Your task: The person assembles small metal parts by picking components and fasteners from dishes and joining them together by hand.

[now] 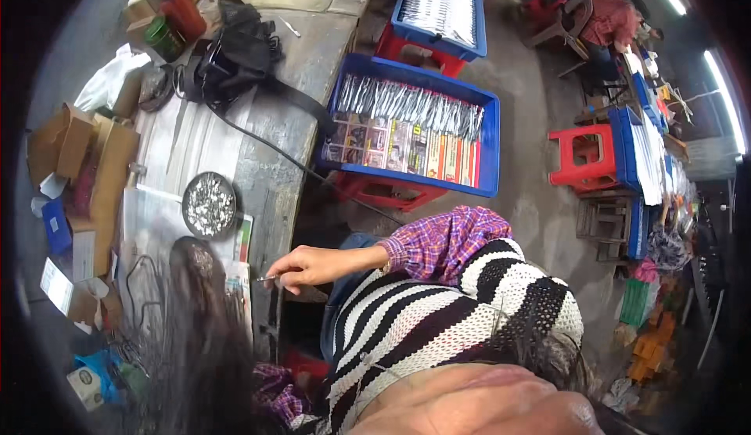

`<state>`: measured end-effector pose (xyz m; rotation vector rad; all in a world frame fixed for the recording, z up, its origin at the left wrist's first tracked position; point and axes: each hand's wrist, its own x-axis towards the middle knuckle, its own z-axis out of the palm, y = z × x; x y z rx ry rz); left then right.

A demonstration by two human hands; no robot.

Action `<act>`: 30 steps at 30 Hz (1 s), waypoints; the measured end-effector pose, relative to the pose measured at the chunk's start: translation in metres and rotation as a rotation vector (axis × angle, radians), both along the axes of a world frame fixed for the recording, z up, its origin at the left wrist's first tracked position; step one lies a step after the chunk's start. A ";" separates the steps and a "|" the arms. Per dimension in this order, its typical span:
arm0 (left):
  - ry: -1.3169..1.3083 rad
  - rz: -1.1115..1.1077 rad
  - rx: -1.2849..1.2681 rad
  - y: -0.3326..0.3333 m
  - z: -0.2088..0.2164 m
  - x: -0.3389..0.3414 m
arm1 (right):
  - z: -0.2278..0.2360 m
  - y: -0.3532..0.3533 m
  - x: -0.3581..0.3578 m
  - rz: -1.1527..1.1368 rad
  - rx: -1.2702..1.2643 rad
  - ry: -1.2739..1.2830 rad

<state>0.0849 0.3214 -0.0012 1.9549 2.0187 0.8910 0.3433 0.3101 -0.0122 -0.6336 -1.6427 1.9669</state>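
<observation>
Dark hair (192, 372) hangs nearest the camera, blocking the lower-left worktop (270, 188). Right hand (309, 266): fingers pinching a small thin item (263, 279), too small to identify, at the worktop's near edge, just beside flat printed cards (238, 278). Left hand hidden, state can't be told. Dark round dish (186, 204) of whitish bits sits inward from the edge. Black cord (270, 144) crosses that edge toward the blue tray (490, 149). Grey floor (526, 114) separates tray from red stool (583, 153), leaving a passage.

Grey floor (524, 91), white tube lights (726, 100)
</observation>
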 end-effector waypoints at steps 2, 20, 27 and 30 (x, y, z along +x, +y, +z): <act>-0.028 -0.006 -0.004 0.007 0.009 0.010 | -0.001 -0.002 0.009 -0.056 0.020 -0.007; 0.043 -0.010 0.053 0.005 -0.008 -0.010 | -0.004 -0.009 0.007 0.028 0.073 -0.009; -0.052 0.038 -0.034 0.000 0.006 -0.002 | -0.006 -0.014 0.012 0.028 0.062 -0.009; -0.033 0.045 0.001 -0.004 0.011 0.001 | -0.006 -0.016 0.014 0.016 0.064 0.025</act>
